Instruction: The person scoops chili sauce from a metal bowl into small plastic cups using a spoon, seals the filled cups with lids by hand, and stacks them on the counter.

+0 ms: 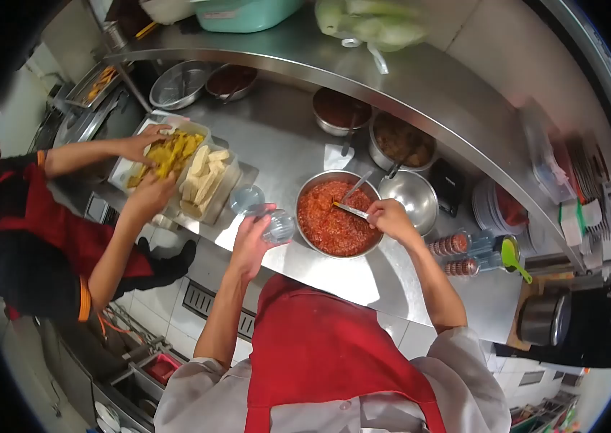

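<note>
My left hand (251, 242) is closed round a clear plastic cup (278, 228), held at the counter's front edge, left of a steel bowl. Another clear cup (246, 200) is on the counter just beyond that hand. Chopped red salsa (334, 227) fills the steel bowl (301, 237). Over the bowl's right side, my right hand (390, 219) grips a spoon (352, 210) by its handle; its far end is in the salsa. A second utensil handle (357, 186) leans out of the same bowl. An empty steel bowl (410, 198) sits beside my right hand.
At left, a co-worker's hands (150, 177) handle yellow pieces (176, 153) in a tub; pale blocks (203, 180) fill another. Filled clear cups (457, 256) lie at right near a green spoon (513, 256). Pots of sauce (340, 126) stand behind, below a steel shelf (406, 83).
</note>
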### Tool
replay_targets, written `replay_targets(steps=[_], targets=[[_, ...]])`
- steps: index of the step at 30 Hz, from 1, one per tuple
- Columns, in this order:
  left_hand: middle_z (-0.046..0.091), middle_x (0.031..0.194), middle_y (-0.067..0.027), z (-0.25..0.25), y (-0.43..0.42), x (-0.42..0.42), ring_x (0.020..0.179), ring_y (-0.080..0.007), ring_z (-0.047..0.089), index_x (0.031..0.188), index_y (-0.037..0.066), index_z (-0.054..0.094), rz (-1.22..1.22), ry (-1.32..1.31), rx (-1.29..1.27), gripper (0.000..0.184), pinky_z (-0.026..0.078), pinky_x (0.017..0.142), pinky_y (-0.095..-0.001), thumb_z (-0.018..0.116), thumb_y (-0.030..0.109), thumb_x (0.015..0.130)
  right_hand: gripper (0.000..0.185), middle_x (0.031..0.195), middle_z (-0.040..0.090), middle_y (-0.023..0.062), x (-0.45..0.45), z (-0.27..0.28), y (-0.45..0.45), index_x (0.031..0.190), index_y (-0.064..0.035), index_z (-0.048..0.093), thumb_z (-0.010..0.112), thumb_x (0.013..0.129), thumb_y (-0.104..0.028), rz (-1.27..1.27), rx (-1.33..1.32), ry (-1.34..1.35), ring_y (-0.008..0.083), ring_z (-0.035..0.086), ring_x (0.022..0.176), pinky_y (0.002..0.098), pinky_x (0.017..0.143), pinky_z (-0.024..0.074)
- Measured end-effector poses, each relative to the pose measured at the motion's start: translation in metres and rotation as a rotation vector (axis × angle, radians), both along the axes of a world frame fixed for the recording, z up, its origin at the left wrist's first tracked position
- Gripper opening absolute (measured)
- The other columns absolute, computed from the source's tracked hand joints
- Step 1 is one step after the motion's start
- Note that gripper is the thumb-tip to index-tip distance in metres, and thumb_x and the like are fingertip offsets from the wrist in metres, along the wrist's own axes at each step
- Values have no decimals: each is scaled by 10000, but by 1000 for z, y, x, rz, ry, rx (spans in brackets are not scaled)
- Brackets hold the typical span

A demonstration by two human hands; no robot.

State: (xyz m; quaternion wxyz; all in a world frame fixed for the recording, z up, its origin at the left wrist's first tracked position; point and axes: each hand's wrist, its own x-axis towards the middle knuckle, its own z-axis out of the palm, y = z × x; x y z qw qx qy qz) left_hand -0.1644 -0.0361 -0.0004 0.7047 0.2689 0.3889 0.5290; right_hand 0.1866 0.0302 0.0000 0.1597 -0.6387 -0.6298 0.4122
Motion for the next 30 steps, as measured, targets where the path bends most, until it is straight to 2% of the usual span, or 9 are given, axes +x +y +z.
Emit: replay_targets(steps=[3,6,9,13,14,18,24,27,30], targets=[[577,1324,-115,8,22,3,1200,-257,636,1345,61,546,-34,1,-20,333,599,924,-538,570,214,1049,141,727,697,58,8,17,-17,919,11,717,696,848,-108,-168,-115,228,116,643,671,282,608,484],[591,1313,-100,6,43,14,1184,-262,649,1326,69,553,-29,1,-2,320,594,931,-550,562,239,1056,110,740,679,29,8,44,-35,937,26,694,673,889,-72,-256,-108,275,91,626,672,259,590,471],[598,1316,-91,17,60,30,1186,-268,649,1297,77,569,-88,-74,-21,300,587,941,-562,549,261,1062,79,774,673,28,4,51,-55,969,28,676,641,913,-17,-218,143,369,97,632,687,266,594,481],[571,1353,-103,9,81,53,1257,-304,599,1319,87,564,-238,-265,-31,405,532,997,-633,517,389,1053,64,864,691,121,-38,91,-81,995,0,674,638,944,10,-160,560,29,205,686,696,308,647,529],[573,1340,-136,9,84,61,1256,-324,596,1323,69,561,-228,-277,-41,458,518,1010,-638,505,426,1042,134,948,680,127,-43,91,-84,1001,-25,681,643,896,48,-78,677,-81,286,688,759,360,678,557],[596,1332,-170,15,88,78,1252,-342,607,1324,54,553,-243,-341,-62,457,528,1003,-628,471,411,1051,238,1009,652,81,-56,73,-87,964,-41,667,638,761,80,-48,873,-351,300,670,873,431,713,560],[618,1331,-193,11,90,83,1249,-357,620,1336,48,541,-263,-451,-33,480,543,983,-622,446,423,1052,183,961,653,95,-52,78,-88,987,-35,670,648,847,81,-99,833,-206,299,666,785,375,677,550],[609,1341,-186,11,88,82,1251,-356,617,1336,52,542,-255,-480,-23,491,547,973,-618,455,439,1047,117,899,668,93,-45,83,-84,1005,-23,662,649,921,57,-132,643,75,223,673,753,305,670,518],[599,1347,-175,11,85,78,1246,-351,617,1334,58,542,-209,-463,-24,494,549,960,-610,466,450,1043,66,860,682,83,-41,76,-83,1018,-5,643,653,959,23,-328,309,441,146,657,758,274,679,485]])
